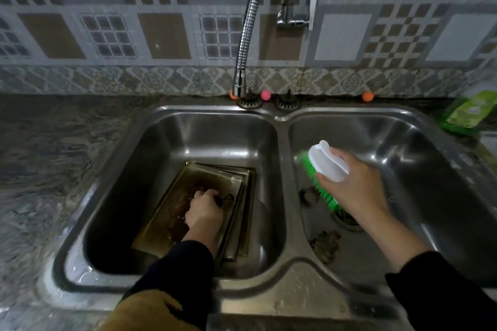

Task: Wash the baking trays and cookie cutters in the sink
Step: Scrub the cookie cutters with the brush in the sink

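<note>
the fingers (212, 194) of the left hand (203, 209) are curled down around a small dark metal cookie cutter (228, 199) that rests on the top baking tray (188, 196) in the left basin of the sink (282, 287); the cutter's shape is too dark to make out. the trays form a stack of flat rectangular metal pans with low rims, browned and speckled with baked-on crumbs, fanned slightly so their far corners spread apart. their long axis runs from the near-left of the basin toward the far-right, and they lie flat on the basin floor. the fingers of the right hand (355, 185) wrap the white smooth plastic back of a scrubbing brush (326, 166), held over the right basin near the divider; its green bristles face left and down, and its long axis points from the far-left toward the near-right. below it, on the floor of the right basin, lie two more dark cutters, one (308, 195) near the divider and one (325, 244) nearer the front, beside the drain (347, 219). the sink is brushed steel with rounded corners. a ribbed flexible steel tap hose (248, 24) hangs over the back rim. the worktop (48, 158) is mottled grey stone, and a green packet (468, 113) lies on it at the far right.
</note>
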### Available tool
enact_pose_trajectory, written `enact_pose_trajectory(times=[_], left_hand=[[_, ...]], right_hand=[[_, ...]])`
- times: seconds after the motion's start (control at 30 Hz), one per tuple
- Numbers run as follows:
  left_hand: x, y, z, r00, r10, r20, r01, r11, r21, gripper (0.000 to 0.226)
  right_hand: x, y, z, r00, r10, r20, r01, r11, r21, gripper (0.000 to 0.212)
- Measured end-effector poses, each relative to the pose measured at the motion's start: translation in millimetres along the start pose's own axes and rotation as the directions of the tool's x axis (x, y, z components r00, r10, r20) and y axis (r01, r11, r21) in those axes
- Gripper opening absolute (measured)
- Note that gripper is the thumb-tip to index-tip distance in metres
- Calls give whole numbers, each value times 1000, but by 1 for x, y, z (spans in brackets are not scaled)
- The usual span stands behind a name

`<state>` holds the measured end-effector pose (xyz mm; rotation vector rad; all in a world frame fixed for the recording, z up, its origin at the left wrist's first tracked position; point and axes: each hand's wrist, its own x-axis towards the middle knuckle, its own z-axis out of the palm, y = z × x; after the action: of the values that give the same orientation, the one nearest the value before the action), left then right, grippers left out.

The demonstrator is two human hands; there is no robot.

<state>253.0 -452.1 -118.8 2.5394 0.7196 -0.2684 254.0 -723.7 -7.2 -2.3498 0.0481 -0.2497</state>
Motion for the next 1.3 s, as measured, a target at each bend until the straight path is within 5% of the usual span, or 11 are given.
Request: enact_pose_trajectory(times=[0.27, 0.47, 0.57, 0.8, 1.07, 1.3], left_hand=[[-10, 61, -11, 964, 206, -166, -216, 975, -45, 43], [-28, 148, -2, 810, 522, -267, -551, 834, -37, 31], [-37, 191, 21, 755, 626, -197, -644, 764, -37, 34], [-17, 221, 111, 882, 410, 234, -437, 896, 77, 59], [1, 208, 152, 919, 291, 265, -362, 891, 276, 44], [-10, 233, 137, 929, 345, 136, -356, 932, 64, 52]], right_hand=[[-3, 5, -14, 999, 52, 9, -52, 998, -21, 61], [3, 26, -35, 996, 91, -7, -91, 992, -85, 63], [10, 41, -46, 996, 90, -18, -91, 992, -86, 64], [29, 92, -60, 994, 79, 80, -71, 993, -96, 67], [41, 135, -67, 976, 60, 208, -44, 996, -79, 73], [49, 146, -111, 990, 22, 142, 1, 988, -155, 69]])
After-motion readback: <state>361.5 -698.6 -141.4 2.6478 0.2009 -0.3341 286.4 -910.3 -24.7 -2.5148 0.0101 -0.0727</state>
